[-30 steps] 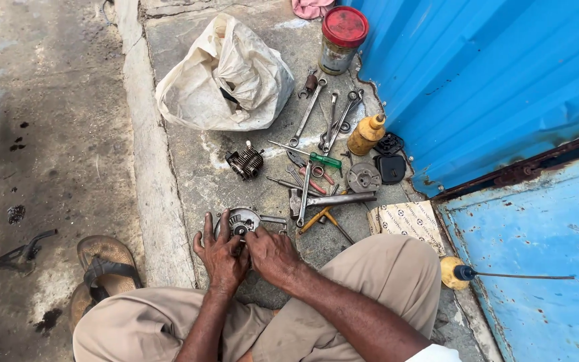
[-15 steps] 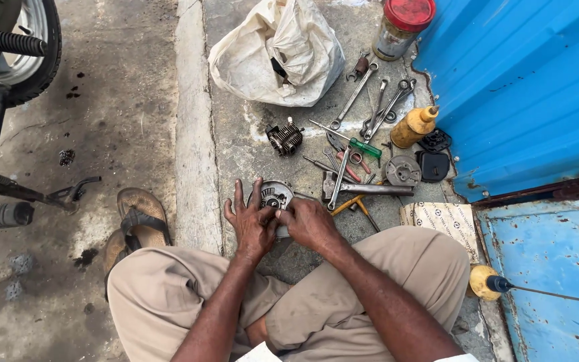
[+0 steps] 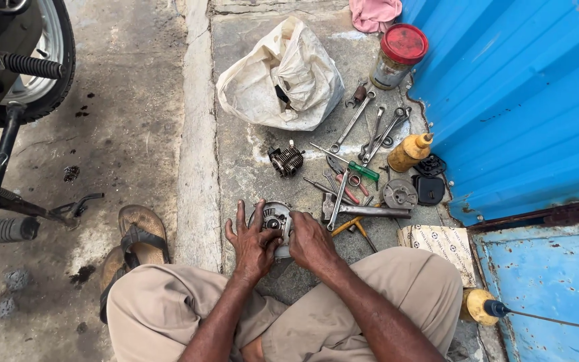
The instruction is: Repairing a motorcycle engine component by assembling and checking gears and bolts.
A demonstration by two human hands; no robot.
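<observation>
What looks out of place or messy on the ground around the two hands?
Dark oily stains spot the concrete near the wheel. Spanners and other tools lie scattered in disorder beyond the round metal part that the left hand and right hand hold.

Illumination is even, diffuse daylight, bright throughout with no single visible source. Shadows are soft and short: a faint one sits under the white bag (image 3: 283, 77), another beneath the sandal (image 3: 139, 234). No harsh glare is recorded; only a mild sheen shows on the blue metal wall (image 3: 517, 100) and on the spanners (image 3: 370, 131). Focus is sharp across the concrete ground (image 3: 135, 134), with surface grain and stains legible. Wide-angle distortion bends lines towards the frame edges, notably at the wheel (image 3: 41, 60). No motion blur is evident.
</observation>
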